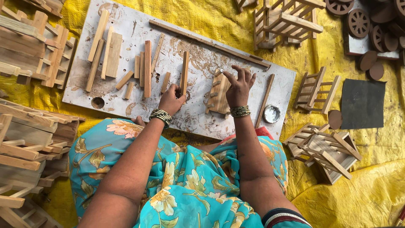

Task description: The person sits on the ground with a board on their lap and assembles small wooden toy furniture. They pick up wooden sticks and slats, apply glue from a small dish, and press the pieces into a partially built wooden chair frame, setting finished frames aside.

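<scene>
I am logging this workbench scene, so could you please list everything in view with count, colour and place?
work board: one, whitish, glue-stained, on the yellow sheet
loose wooden strips: more than a dozen, tan, on the board
small slatted panel: one, tan, under the right hand
small round tin: one, silvery, at the board's right end
wooden frames: several, tan, stacked on the left and lying on the right
wooden wheels: several, brown, top right
dark mat: one, grey, right
left hand: on a strip
right hand: on the panel

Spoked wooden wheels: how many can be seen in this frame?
2 clearly: one spoked wheel at upper right, another spoked wheel cut by the top edge. Plain discs lie near them; more wheels may be hidden in the dark corner pile.
</scene>
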`<move>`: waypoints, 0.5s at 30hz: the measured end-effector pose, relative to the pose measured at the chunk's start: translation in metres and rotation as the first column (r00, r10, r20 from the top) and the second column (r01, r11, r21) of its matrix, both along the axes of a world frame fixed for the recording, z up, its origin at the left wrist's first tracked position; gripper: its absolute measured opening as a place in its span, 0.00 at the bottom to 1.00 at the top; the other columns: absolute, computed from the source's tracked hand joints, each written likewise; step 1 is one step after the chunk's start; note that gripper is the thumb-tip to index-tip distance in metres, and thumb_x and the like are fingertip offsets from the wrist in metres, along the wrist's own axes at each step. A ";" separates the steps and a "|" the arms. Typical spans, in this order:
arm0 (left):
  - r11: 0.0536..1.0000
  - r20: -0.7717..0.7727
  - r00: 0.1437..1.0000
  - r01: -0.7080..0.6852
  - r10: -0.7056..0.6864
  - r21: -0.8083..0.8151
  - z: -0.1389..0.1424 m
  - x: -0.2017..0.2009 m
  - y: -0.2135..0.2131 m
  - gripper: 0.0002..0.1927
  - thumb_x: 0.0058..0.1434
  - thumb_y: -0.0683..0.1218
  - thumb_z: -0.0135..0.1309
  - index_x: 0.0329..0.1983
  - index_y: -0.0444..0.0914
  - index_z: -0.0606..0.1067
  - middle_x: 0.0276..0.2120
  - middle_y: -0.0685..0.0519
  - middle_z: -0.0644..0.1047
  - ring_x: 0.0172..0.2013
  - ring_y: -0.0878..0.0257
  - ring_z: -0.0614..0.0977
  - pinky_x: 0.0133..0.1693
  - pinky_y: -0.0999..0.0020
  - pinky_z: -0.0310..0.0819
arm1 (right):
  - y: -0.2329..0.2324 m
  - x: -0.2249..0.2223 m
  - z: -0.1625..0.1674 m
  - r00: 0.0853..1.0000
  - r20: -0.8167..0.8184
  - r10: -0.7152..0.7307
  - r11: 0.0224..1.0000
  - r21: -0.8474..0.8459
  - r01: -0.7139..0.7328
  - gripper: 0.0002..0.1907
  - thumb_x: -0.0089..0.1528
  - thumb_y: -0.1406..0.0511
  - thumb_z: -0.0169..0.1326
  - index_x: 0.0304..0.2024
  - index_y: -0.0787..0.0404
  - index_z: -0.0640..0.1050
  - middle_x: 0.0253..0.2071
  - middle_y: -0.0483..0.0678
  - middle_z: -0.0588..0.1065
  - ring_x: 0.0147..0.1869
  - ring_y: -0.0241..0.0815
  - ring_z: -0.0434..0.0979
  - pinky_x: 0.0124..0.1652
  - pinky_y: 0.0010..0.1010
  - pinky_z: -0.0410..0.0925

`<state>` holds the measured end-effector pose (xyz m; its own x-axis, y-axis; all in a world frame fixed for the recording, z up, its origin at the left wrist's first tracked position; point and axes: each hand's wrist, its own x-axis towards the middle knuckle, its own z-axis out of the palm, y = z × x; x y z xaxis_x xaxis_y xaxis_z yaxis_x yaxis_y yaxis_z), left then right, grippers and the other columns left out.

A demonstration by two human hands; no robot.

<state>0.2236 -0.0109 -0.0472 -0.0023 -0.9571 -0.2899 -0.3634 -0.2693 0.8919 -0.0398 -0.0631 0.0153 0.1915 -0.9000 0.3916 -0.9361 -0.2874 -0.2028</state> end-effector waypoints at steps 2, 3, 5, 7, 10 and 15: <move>1.000 0.010 1.000 -0.001 0.002 -0.018 0.000 0.000 -0.001 0.17 0.59 0.49 0.60 0.44 0.35 0.71 0.34 0.48 0.82 0.33 0.58 0.84 0.38 0.62 0.79 | -0.003 -0.006 0.001 0.996 0.087 -0.020 1.000 0.021 0.018 0.29 0.53 0.83 0.47 0.43 0.47 0.83 0.58 0.42 0.73 0.68 0.50 0.69 0.75 0.55 0.48; 1.000 0.004 1.000 -0.007 0.007 -0.003 0.000 -0.001 -0.002 0.17 0.59 0.49 0.60 0.44 0.35 0.71 0.34 0.48 0.82 0.33 0.58 0.84 0.39 0.62 0.79 | -0.002 -0.009 0.002 0.991 0.130 -0.029 0.999 0.032 0.025 0.28 0.54 0.84 0.46 0.40 0.48 0.82 0.57 0.41 0.74 0.67 0.48 0.70 0.77 0.52 0.52; 0.998 -0.023 1.000 -0.016 0.018 0.060 0.001 -0.001 -0.002 0.17 0.59 0.49 0.59 0.45 0.35 0.71 0.35 0.48 0.81 0.34 0.57 0.84 0.39 0.61 0.79 | 0.004 -0.011 0.003 0.868 0.494 -0.049 0.983 0.176 -0.045 0.31 0.55 0.83 0.40 0.41 0.45 0.82 0.55 0.39 0.75 0.65 0.46 0.76 0.69 0.48 0.66; 0.987 -0.066 0.997 -0.019 0.030 0.157 0.001 -0.001 -0.001 0.17 0.59 0.49 0.57 0.46 0.36 0.70 0.35 0.48 0.81 0.33 0.55 0.85 0.37 0.60 0.80 | 0.013 -0.010 0.005 0.805 0.591 -0.052 0.971 0.219 -0.098 0.33 0.54 0.83 0.38 0.42 0.44 0.83 0.56 0.38 0.76 0.65 0.45 0.75 0.67 0.46 0.70; 1.000 -0.003 1.000 -0.009 0.009 0.006 -0.001 0.000 0.000 0.18 0.59 0.49 0.60 0.45 0.34 0.71 0.35 0.47 0.82 0.35 0.56 0.84 0.41 0.61 0.79 | 0.027 -0.003 0.008 0.925 0.379 0.031 0.986 0.140 -0.090 0.33 0.50 0.84 0.42 0.42 0.46 0.84 0.59 0.39 0.75 0.69 0.49 0.68 0.70 0.52 0.57; 1.000 -0.015 1.000 -0.018 0.017 -0.008 -0.009 0.001 0.001 0.18 0.58 0.49 0.60 0.46 0.34 0.71 0.36 0.47 0.82 0.36 0.57 0.84 0.42 0.61 0.79 | 0.029 0.003 0.010 0.971 0.236 0.043 0.997 0.049 -0.056 0.35 0.49 0.84 0.44 0.42 0.42 0.85 0.63 0.38 0.73 0.74 0.50 0.63 0.73 0.63 0.37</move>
<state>0.2249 -0.0098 -0.0559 0.0102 -0.9593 -0.2822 -0.3454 -0.2682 0.8993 -0.0365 -0.0337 0.0251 0.1450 -0.9132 0.3809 -0.8453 -0.3144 -0.4320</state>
